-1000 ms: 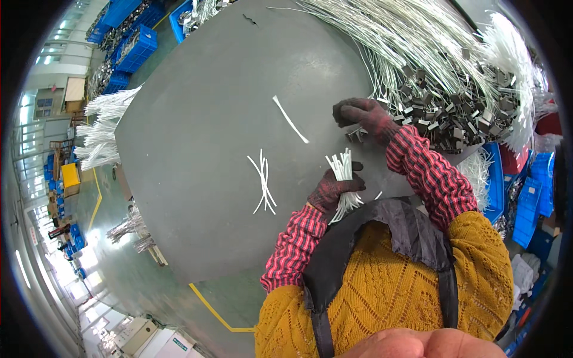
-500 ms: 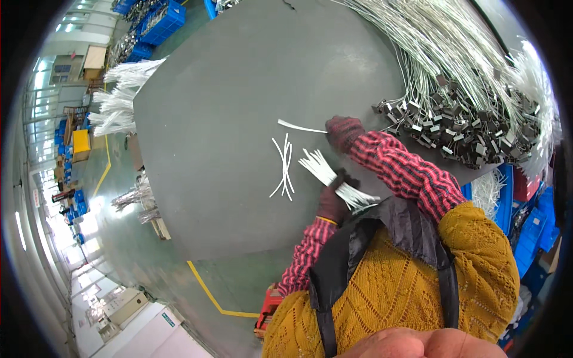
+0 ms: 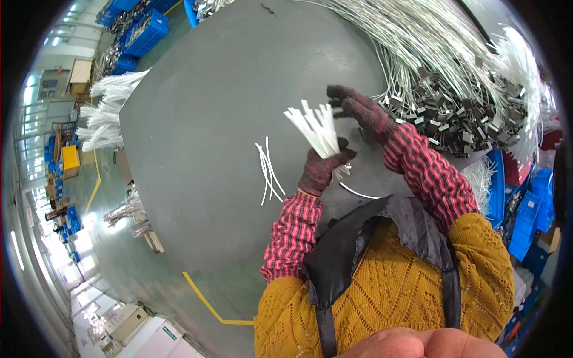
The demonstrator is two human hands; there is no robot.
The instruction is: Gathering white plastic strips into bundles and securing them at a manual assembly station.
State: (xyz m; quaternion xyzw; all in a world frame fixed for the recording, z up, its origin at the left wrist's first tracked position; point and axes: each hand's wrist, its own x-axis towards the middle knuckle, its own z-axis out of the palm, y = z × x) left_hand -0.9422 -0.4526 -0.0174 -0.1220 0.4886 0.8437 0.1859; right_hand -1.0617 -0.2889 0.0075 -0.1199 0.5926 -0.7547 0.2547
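My left hand (image 3: 322,168), in a dark reddish knit glove, is closed around a bundle of thin white strips (image 3: 319,131). The strips fan out at their upper end, and short ends stick out below the fist. Just right of the fanned ends is my right hand (image 3: 362,110), gloved alike, its fingers stretched toward the bundle; no strip shows in it. A few loose white strips (image 3: 271,173) lie crossed on the table left of my left hand. One single curved strip (image 3: 358,192) lies below the bundle, close to my black apron.
The grey table (image 3: 209,137) spreads ahead and to the left. At the right lies a large heap of pale wires (image 3: 418,48) with black connectors (image 3: 459,122). White strips (image 3: 107,107) hang over the far left edge. Blue crates (image 3: 525,232) stand at the right.
My left hand has lifted the bundle and turned it more upright. My right hand has moved up and over beside its top; the strip it held out to the left no longer shows there.
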